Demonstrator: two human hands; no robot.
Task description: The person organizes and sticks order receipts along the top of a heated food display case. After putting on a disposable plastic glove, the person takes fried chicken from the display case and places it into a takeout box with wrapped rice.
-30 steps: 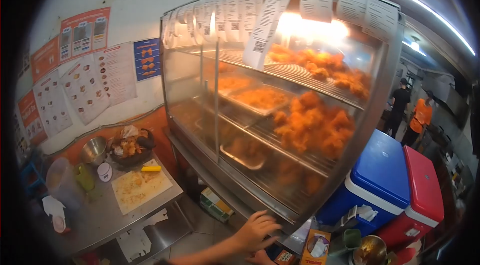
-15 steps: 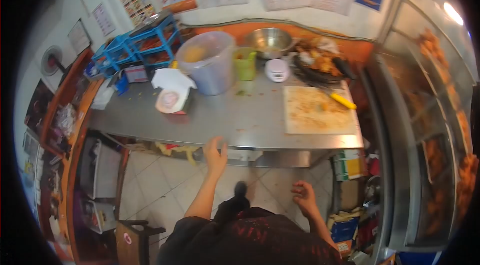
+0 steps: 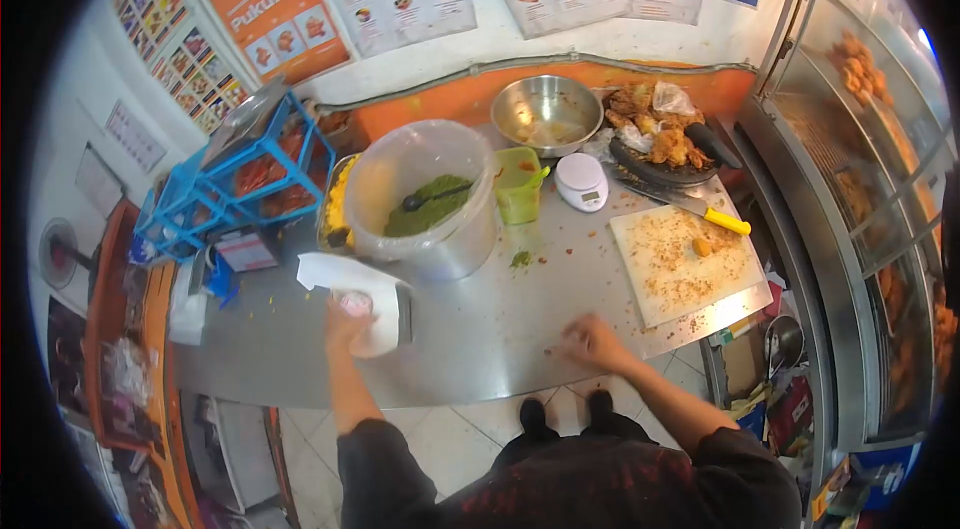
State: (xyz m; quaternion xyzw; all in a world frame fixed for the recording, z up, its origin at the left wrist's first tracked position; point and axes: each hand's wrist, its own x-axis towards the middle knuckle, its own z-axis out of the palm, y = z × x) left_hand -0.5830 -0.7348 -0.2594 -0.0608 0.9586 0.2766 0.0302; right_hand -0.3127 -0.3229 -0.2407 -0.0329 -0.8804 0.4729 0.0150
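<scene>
My left hand (image 3: pixel 346 325) is at the near-left side of an open white takeaway box (image 3: pixel 382 327), its fingers against a small pinkish-white round item (image 3: pixel 355 303) in the box. Blur hides whether those fingers grip anything. Over the table's front part, my right hand (image 3: pixel 592 343) has loosely bent fingers, slightly apart, with nothing visible in them. Behind the box stands a big clear plastic tub (image 3: pixel 470 229) containing chopped green stuff (image 3: pixel 430 214) and a dark-handled scoop (image 3: pixel 412 202).
On the steel table (image 3: pixel 480 329) are a green jug (image 3: pixel 518 191), a white scale (image 3: pixel 582 182), a steel bowl (image 3: pixel 546 116) and a cutting board (image 3: pixel 665 264) with a yellow-handled knife (image 3: pixel 728 221). Fried chicken (image 3: pixel 675 137) lies behind. Blue racks (image 3: pixel 262 164) stand left, a glass display case (image 3: pixel 850 149) right.
I am closer to the table. My left hand has moved from the table edge to the box, and my right hand has come up over the tabletop. The tub's contents now show.
</scene>
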